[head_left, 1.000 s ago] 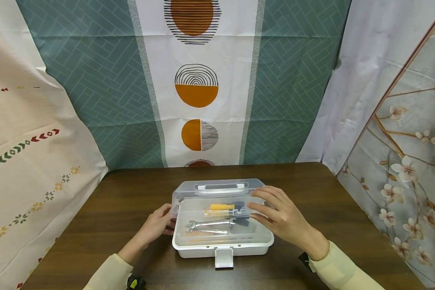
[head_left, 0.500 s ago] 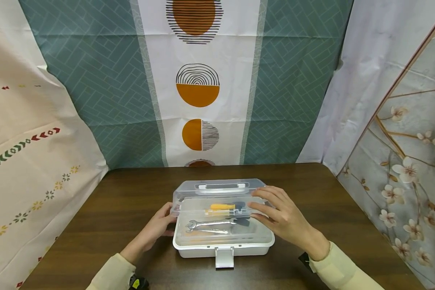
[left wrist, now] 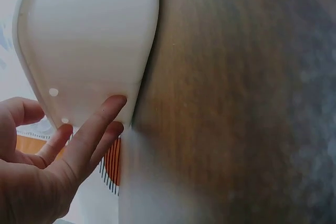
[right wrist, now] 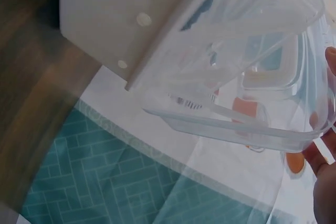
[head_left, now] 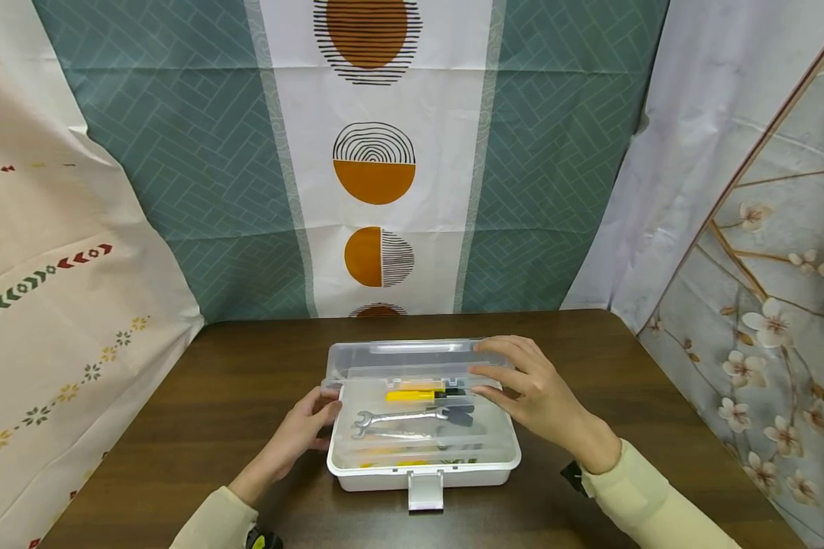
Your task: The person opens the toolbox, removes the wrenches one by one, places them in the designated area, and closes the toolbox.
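A white toolbox [head_left: 371, 481] with a clear lid [head_left: 357, 360] stands on the table, its lid tilted up at the back. My right hand [head_left: 545, 400] holds the lid's right end; in the right wrist view the fingers of that hand [right wrist: 326, 182] are at the edge of the clear lid [right wrist: 236, 134]. The fingers of my left hand [head_left: 294, 441] rest on the box's rear left side, extended against the white wall [left wrist: 89, 40] in the left wrist view. Under a translucent layer lie a wrench [head_left: 401, 416] and a yellow-handled tool [head_left: 410, 396].
The white front latch [head_left: 425, 492] hangs down over the brown table [head_left: 247, 366]. Behind the table hangs a green and white patterned cloth [head_left: 233, 191], with floral fabric [head_left: 769, 366] on the right.
The lid has swung farther up and back, showing more of the yellow-handled tool. My right hand has risen slightly with it, while my left hand stays beside the box.
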### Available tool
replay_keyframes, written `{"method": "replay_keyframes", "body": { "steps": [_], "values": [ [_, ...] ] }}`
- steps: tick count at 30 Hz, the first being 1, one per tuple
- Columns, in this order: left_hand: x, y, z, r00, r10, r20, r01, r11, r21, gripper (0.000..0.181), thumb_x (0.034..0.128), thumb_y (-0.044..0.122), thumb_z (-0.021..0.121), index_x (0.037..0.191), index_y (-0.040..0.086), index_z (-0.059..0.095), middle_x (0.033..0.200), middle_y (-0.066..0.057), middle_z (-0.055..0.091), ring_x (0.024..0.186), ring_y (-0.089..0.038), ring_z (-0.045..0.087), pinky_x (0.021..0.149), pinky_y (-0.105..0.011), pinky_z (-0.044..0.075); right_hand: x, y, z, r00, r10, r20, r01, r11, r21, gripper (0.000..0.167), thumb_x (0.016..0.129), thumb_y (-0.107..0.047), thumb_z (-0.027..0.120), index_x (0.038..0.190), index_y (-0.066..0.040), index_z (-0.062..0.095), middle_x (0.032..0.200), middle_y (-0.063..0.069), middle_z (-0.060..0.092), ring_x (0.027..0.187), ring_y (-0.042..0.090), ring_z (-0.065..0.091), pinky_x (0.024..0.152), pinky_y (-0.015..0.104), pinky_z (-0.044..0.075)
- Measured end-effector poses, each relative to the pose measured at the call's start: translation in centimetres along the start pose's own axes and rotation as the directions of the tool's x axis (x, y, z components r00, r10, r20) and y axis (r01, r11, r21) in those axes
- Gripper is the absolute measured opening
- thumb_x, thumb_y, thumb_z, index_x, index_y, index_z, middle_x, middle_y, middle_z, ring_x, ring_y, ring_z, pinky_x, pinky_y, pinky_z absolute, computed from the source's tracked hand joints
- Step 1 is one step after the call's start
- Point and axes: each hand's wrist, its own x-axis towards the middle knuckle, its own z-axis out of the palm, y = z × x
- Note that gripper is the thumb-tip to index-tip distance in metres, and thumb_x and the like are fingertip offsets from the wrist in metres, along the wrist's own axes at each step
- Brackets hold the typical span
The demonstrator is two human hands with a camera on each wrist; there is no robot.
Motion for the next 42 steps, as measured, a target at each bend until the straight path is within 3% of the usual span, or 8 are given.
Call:
{"method": "replay_keyframes", "body": {
  "steps": [5, 11, 14, 19, 23, 32, 39, 42],
  "values": [
    [0.2, 0.0, 0.2, 1.0, -0.003, -0.012, 0.003, 1.0, 0.008, 0.033, 0.1059, 0.025, 0.062, 0.13, 0.002, 0.057, 0.126, -0.018, 0.062, 0.113, -0.033, 0.065, 0.075, -0.05, 0.064, 0.4, 0.4, -0.5, 0.997, 0.068, 0.047, -0.07, 0.997, 0.03, 0.033, 0.104, -0.037, 0.062, 0.111, -0.009, 0.078, 0.123, 0.016, 0.066, 0.114, 0.032, 0.061, 0.108, 0.033, 0.041],
    [0.3, 0.2, 0.1, 1.0, 0.009, -0.001, -0.009, 1.0, 0.013, 0.029, 0.1058, 0.021, 0.059, 0.128, 0.003, 0.056, 0.131, -0.019, 0.061, 0.113, -0.034, 0.065, 0.074, -0.052, 0.064, 1.0, 1.1, -0.6, 0.987, 0.135, 0.083, -0.14, 0.989, 0.046, 0.032, 0.101, -0.036, 0.066, 0.111, -0.009, 0.079, 0.124, 0.014, 0.066, 0.113, 0.031, 0.061, 0.104, 0.036, 0.046],
    [0.3, 0.2, 0.0, 1.0, 0.007, 0.003, -0.007, 1.0, 0.011, 0.028, 0.1059, 0.021, 0.058, 0.128, 0.003, 0.056, 0.132, -0.019, 0.061, 0.113, -0.034, 0.065, 0.075, -0.052, 0.064, 1.3, 1.6, -0.6, 0.981, 0.171, 0.091, -0.177, 0.982, 0.067, 0.023, 0.091, -0.02, 0.081, 0.11, -0.008, 0.079, 0.125, 0.014, 0.066, 0.113, 0.031, 0.061, 0.1, 0.037, 0.049],
    [0.3, 0.1, -0.1, 1.0, 0.003, -0.003, -0.003, 1.0, 0.016, 0.027, 0.1061, 0.022, 0.057, 0.127, 0.004, 0.056, 0.13, -0.018, 0.062, 0.113, -0.034, 0.065, 0.076, -0.052, 0.064, 1.8, 2.5, -0.3, 0.968, 0.235, 0.088, -0.243, 0.964, 0.103, 0.039, 0.072, 0.006, 0.09, 0.108, -0.005, 0.08, 0.124, 0.014, 0.067, 0.113, 0.031, 0.061, 0.099, 0.027, 0.05],
    [0.3, 0.1, 0.0, 1.0, 0.0, -0.009, 0.0, 1.0, 0.021, 0.027, 0.1062, 0.022, 0.058, 0.127, 0.005, 0.057, 0.129, -0.017, 0.063, 0.115, -0.036, 0.065, 0.076, -0.051, 0.064, 2.0, 2.9, -0.2, 0.96, 0.265, 0.09, -0.275, 0.954, 0.117, 0.035, 0.075, 0.002, 0.089, 0.108, -0.005, 0.081, 0.124, 0.013, 0.068, 0.115, 0.03, 0.061, 0.103, 0.02, 0.047],
    [0.3, 0.0, 0.0, 1.0, 0.004, -0.011, -0.004, 1.0, 0.02, 0.026, 0.1064, 0.021, 0.057, 0.126, 0.005, 0.057, 0.125, -0.016, 0.064, 0.112, -0.034, 0.065, 0.075, -0.051, 0.064, 2.2, 3.4, 0.2, 0.962, 0.264, 0.07, -0.269, 0.96, 0.08, 0.04, 0.071, 0.007, 0.09, 0.108, -0.006, 0.081, 0.123, 0.012, 0.069, 0.114, 0.031, 0.062, 0.1, 0.02, 0.05],
    [0.2, 0.2, 0.1, 1.0, 0.015, -0.006, -0.015, 1.0, 0.026, 0.027, 0.1063, 0.022, 0.057, 0.127, 0.005, 0.056, 0.125, -0.017, 0.063, 0.109, -0.032, 0.065, 0.076, -0.051, 0.064, 2.8, 4.0, 0.3, 0.946, 0.312, 0.088, -0.317, 0.947, 0.052, 0.036, 0.076, 0.005, 0.088, 0.109, -0.006, 0.081, 0.124, 0.01, 0.07, 0.117, 0.032, 0.063, 0.091, 0.045, 0.058],
    [0.1, 0.2, 0.1, 1.0, 0.02, -0.002, -0.02, 0.999, 0.028, 0.027, 0.1063, 0.022, 0.057, 0.127, 0.004, 0.056, 0.125, -0.017, 0.063, 0.108, -0.032, 0.065, 0.075, -0.05, 0.064, 2.9, 4.1, 0.3, 0.938, 0.332, 0.099, -0.337, 0.94, 0.047, 0.034, 0.077, 0.004, 0.087, 0.109, -0.006, 0.081, 0.124, 0.01, 0.07, 0.116, 0.032, 0.064, 0.088, 0.048, 0.059]
  ]
}}
